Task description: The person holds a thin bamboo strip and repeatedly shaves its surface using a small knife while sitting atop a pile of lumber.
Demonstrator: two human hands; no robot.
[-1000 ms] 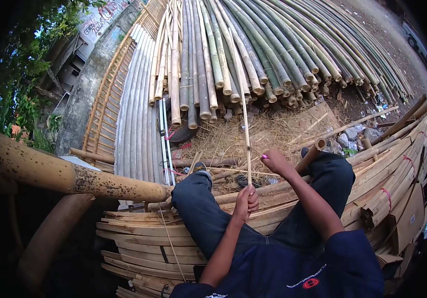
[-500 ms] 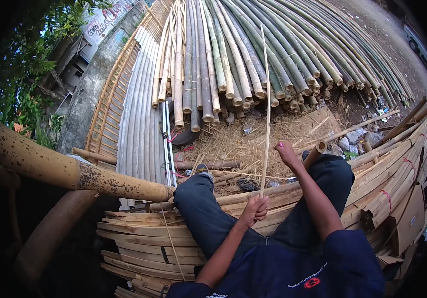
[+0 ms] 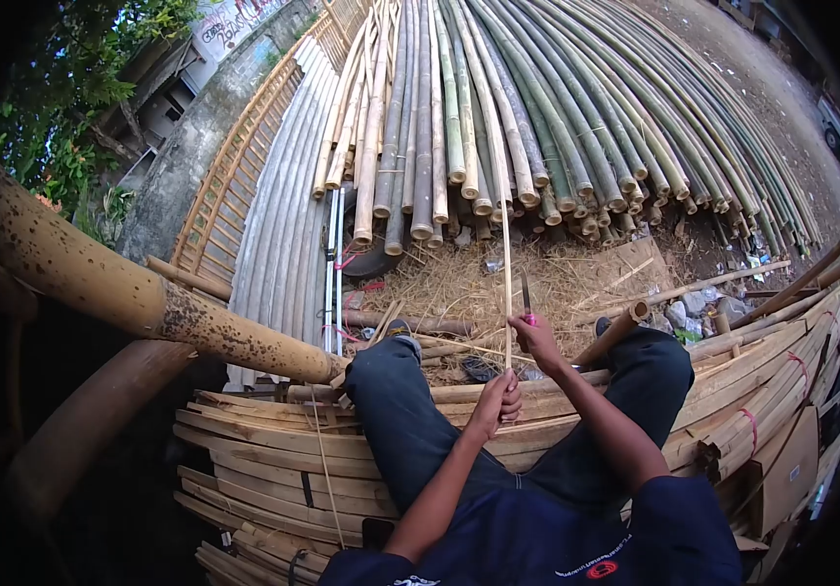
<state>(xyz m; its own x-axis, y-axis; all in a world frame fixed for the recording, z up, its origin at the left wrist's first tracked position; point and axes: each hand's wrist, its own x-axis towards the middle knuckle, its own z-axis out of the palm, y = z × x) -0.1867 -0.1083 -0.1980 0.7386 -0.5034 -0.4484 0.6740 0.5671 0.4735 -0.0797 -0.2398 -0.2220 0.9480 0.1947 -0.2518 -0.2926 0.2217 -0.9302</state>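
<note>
A thin pale bamboo strip (image 3: 508, 269) rises almost upright in front of me. My left hand (image 3: 496, 404) is wrapped round its lower end, close over my lap. Just above and to the right, my right hand (image 3: 537, 340) grips a knife (image 3: 525, 295) by its pink handle. The dark blade points up and away, beside the strip, and the right fingertips are right at the strip's edge. Both hands are between my spread knees.
Stacked split bamboo slats (image 3: 283, 435) lie under and beside me. A thick spotted bamboo pole (image 3: 215, 327) juts in from the left. Ahead are shavings (image 3: 420, 278) on the ground and a large pile of bamboo poles (image 3: 420, 146). Grey corrugated sheets (image 3: 278, 225) lie at left.
My right hand has moved left and down to the strip, and the knife blade now shows. The strip's upper part has swung left. The whole view has shifted slightly.
</note>
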